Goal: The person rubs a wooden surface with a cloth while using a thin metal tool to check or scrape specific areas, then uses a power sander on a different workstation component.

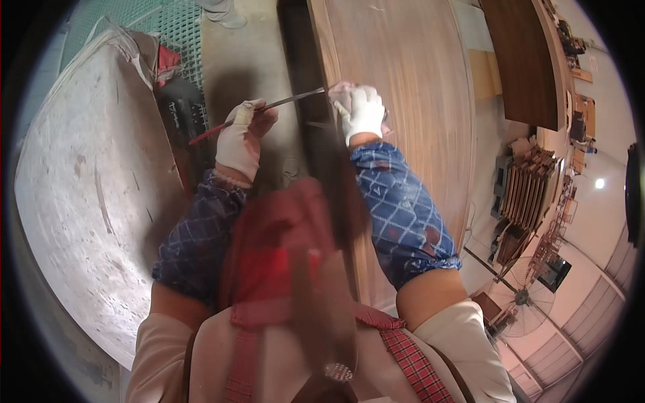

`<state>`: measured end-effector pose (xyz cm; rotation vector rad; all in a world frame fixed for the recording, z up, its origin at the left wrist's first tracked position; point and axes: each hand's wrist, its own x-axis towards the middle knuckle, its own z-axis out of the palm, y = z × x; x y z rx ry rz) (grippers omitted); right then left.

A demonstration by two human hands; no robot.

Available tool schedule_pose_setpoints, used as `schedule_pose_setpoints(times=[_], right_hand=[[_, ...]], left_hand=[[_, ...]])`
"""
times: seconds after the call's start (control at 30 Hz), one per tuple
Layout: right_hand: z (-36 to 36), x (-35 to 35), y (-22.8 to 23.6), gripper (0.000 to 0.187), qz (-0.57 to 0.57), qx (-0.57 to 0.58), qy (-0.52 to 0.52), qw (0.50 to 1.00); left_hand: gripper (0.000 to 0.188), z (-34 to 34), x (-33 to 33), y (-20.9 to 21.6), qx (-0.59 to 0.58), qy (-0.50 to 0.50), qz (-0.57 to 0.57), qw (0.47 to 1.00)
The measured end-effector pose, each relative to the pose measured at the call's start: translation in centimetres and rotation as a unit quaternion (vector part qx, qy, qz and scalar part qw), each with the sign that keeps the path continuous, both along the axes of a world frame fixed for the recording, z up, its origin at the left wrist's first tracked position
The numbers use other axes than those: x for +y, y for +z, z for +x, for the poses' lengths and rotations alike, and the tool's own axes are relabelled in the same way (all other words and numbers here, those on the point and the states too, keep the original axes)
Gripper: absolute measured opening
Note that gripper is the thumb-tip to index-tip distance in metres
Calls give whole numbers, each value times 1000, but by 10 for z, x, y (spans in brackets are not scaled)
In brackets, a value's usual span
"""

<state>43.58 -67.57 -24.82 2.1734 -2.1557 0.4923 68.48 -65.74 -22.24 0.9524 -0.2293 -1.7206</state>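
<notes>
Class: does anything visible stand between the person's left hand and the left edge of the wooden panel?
Nothing visible does. The left hand grips a thin tool, which crosses a dark strip toward the left edge of the wooden panel. The right hand is beyond that edge, over the panel.

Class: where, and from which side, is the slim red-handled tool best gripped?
Probably by its red handle, from the person's left: the tool slants away rightward, its far end near the brown wooden panel, while the handle juts leftward past the gloved left hand.
</notes>
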Motion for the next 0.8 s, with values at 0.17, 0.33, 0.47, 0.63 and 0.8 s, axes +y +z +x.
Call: schedule_pose_setpoints(times=[0.17,0.33,0.47,0.63,0.8], right_hand=[[-13,110,23,16,162,-82,64,981],[-24,145,-1,14,201,-718,-205,634],[-26,140,11,16,210,-341,-66,914],[-16,125,38,21,91,-201,58,974],[-20,77,18,30,-3,-150,129,980]], left_hand=[[22,-33,-6,-19,-87,-55,2,995],[21,-49,-15,-22,-121,-69,-15,990],[23,-48,-12,-10,-177,-105,-48,977],[24,-43,6,2,-246,-158,-66,954],[23,-45,-41,-2,-290,-114,-84,947]])
